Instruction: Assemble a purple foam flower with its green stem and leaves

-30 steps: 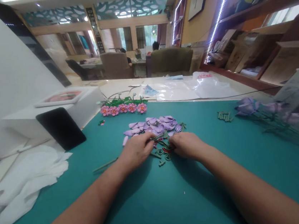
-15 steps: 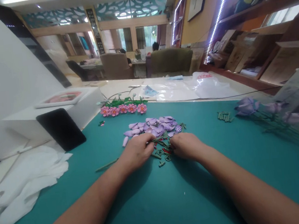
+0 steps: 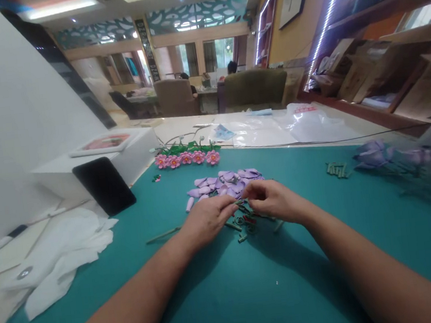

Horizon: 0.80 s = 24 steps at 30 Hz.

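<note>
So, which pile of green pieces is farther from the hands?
The short green rods near the purple flowers; the other pile lies by the left hand and right hand.

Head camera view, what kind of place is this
Perhaps a lounge or shop used for crafts: padded chairs in the background, a bright light strip, and purple flower pieces on a green surface.

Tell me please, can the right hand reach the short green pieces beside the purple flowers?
Probably yes: only the teal mat shows between the right hand and those short green pieces.
</note>
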Each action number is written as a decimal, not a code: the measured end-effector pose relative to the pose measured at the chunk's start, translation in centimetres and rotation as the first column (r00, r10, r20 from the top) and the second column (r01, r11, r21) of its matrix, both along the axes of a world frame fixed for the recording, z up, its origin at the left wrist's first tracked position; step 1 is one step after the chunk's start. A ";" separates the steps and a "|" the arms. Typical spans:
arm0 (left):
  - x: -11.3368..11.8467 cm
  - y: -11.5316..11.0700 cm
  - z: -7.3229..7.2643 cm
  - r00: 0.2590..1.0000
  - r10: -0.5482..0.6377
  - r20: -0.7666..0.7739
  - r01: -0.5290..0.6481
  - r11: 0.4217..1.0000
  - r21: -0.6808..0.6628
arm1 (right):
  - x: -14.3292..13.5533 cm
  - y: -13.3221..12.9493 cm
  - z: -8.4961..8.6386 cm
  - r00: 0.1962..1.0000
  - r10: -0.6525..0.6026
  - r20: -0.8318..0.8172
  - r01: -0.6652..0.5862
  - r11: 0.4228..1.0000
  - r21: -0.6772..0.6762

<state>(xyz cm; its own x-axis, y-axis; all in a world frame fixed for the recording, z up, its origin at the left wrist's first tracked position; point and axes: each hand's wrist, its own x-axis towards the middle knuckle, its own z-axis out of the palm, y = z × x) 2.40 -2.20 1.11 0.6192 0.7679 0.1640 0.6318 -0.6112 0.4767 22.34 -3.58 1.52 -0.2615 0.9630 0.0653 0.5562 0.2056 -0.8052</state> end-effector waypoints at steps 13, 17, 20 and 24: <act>-0.1 0.1 0.1 0.998 0.017 0.064 -0.018 1.000 0.020 | -0.1 0.4 -0.4 1.000 0.011 0.007 -0.013 0.926 0.377; -0.1 0.2 0.0 0.998 0.011 0.059 -0.014 0.999 0.034 | -0.1 0.3 -0.4 0.998 0.022 0.057 -0.044 0.906 0.421; -0.1 0.1 0.1 0.999 0.009 0.044 -0.011 0.999 0.035 | -0.2 0.3 -0.4 0.996 0.018 0.084 -0.053 0.898 0.436; -0.1 0.1 0.1 1.000 0.000 0.014 -0.001 0.998 0.056 | -0.3 0.1 -0.2 0.990 0.005 0.144 -0.071 0.888 0.454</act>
